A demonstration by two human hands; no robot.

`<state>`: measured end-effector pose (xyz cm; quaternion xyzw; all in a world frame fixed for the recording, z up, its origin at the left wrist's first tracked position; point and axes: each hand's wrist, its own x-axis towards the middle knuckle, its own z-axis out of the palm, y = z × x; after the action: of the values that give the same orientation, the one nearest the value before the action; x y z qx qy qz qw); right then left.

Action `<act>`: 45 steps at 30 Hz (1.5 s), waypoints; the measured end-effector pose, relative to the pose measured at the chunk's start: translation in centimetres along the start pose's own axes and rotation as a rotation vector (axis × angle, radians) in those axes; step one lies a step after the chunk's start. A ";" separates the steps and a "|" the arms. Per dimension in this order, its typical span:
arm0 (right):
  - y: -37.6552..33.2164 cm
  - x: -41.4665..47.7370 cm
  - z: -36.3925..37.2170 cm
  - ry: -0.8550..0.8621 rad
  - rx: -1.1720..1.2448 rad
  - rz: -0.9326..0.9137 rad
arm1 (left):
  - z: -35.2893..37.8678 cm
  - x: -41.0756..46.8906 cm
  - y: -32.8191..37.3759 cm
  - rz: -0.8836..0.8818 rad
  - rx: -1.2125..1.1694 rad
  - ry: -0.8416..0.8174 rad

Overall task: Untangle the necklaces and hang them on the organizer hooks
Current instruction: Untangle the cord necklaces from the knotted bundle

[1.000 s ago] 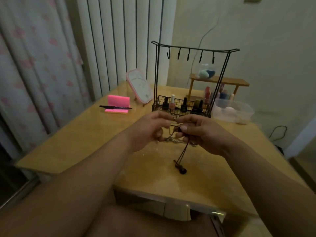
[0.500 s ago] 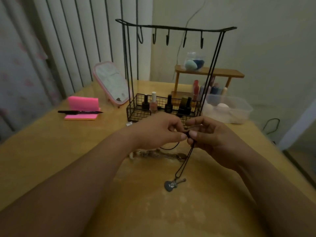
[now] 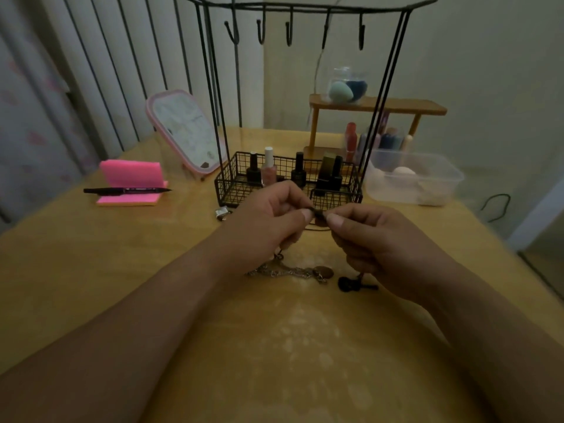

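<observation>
My left hand (image 3: 268,221) and my right hand (image 3: 375,242) meet thumb to thumb above the table, both pinching a dark cord necklace (image 3: 319,214) between thumb and forefinger. Its black guitar pendant (image 3: 351,283) lies on the table under my right hand. A silver chain necklace (image 3: 287,271) with a round pendant lies on the table below my left hand. The black wire organizer (image 3: 288,181) stands just behind my hands; its several hooks (image 3: 288,33) on the top bar hang bare.
Nail polish bottles (image 3: 268,170) stand in the organizer's basket. A pink-framed mirror (image 3: 186,132) and pink sticky notes (image 3: 131,184) with a black pen are at the left. A clear plastic tub (image 3: 415,180) and wooden shelf (image 3: 378,106) are at the right.
The view has closed in on the organizer. My hands have lowered, and the guitar pendant that hung from the cord now lies on the table under my right hand.
</observation>
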<state>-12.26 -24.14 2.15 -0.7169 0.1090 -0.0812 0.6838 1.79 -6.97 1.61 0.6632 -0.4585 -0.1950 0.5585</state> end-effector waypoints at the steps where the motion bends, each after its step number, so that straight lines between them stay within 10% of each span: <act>1: 0.0 0.0 0.0 0.014 -0.016 -0.008 | 0.0 0.0 -0.2 0.008 0.024 0.012; 45: 0.6 -0.8 2.3 0.239 -0.668 -0.373 | -0.5 -0.3 0.0 0.026 0.226 -0.058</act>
<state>-12.42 -21.70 1.45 -0.8927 0.0762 -0.2468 0.3693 2.02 -6.51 1.68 0.7100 -0.5022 -0.1540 0.4690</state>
